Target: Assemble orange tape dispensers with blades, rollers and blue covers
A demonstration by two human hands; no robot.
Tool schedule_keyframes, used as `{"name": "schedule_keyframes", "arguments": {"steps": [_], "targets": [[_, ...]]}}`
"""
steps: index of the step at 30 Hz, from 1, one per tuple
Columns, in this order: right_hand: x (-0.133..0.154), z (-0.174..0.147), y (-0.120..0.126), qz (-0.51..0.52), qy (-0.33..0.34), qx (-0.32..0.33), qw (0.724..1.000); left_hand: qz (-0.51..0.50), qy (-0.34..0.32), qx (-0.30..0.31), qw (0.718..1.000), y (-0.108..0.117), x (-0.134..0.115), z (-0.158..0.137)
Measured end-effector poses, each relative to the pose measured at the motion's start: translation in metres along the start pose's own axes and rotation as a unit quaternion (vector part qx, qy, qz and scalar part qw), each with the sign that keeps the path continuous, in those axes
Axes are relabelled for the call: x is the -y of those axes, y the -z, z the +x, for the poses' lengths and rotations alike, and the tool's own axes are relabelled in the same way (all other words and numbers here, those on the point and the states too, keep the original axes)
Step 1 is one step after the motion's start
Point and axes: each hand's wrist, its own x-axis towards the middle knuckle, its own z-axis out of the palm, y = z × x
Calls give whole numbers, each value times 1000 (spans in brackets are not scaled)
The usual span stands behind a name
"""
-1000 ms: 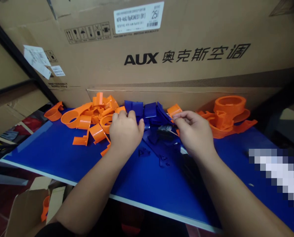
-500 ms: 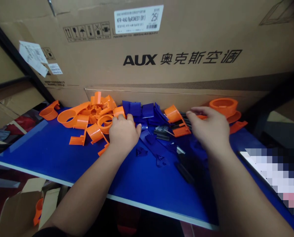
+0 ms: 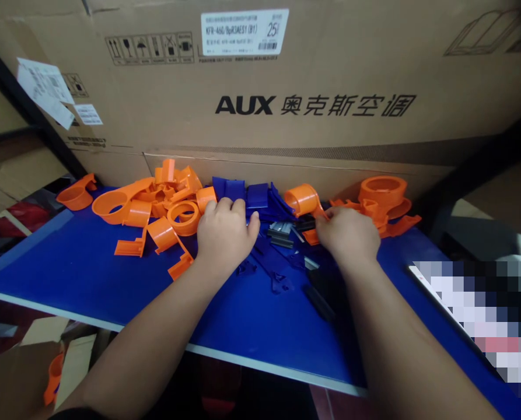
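Note:
My left hand (image 3: 226,233) is over the middle of the pile, fingers curled and thumb sticking up at its side. What lies under those fingers is hidden; blue plastic pieces (image 3: 257,196) are just beyond it. An orange plastic ring (image 3: 184,218) lies close to its left. My right hand (image 3: 350,236) has its fingers closed on the arm of an orange ring-shaped plastic part (image 3: 303,199), whose round end shows to the left of the fingertips. Dark strips (image 3: 280,238) and a flat blue piece (image 3: 271,271) lie between both hands.
Orange plastic parts (image 3: 122,204) are heaped at the left of the blue table (image 3: 89,262), and more orange rings (image 3: 383,192) at the right. A large cardboard box (image 3: 164,116) walls off the back. An open carton (image 3: 19,367) stands below the front left edge.
My right hand has moved left and closed on the arm of the orange ring-shaped part. The left hand stays over the same spot, thumb slightly higher. The camera view has shifted a little.

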Motion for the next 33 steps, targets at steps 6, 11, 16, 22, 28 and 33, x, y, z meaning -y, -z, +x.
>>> {"name": "schedule_keyframes", "arguments": {"steps": [6,11,16,22,28,33], "targets": [[1,-3,15,120,-20,-89,989,-63,-32,-52,996,-1,-3,0],[18,-17,21,397,-13,-38,917,-201,-86,-67,973,2,-17,-10],[42,-43,16,545,-1,129,828,-299,-182,-3,937,-3,-28,-21],[49,-54,24,588,-61,245,769,-351,-226,-46,908,-8,-28,-21],[53,-59,42,607,-118,441,651,-442,-265,-125,848,-12,-27,-13],[47,-50,53,687,-74,268,671,-378,-257,-95,884,-11,-25,-15]]}}
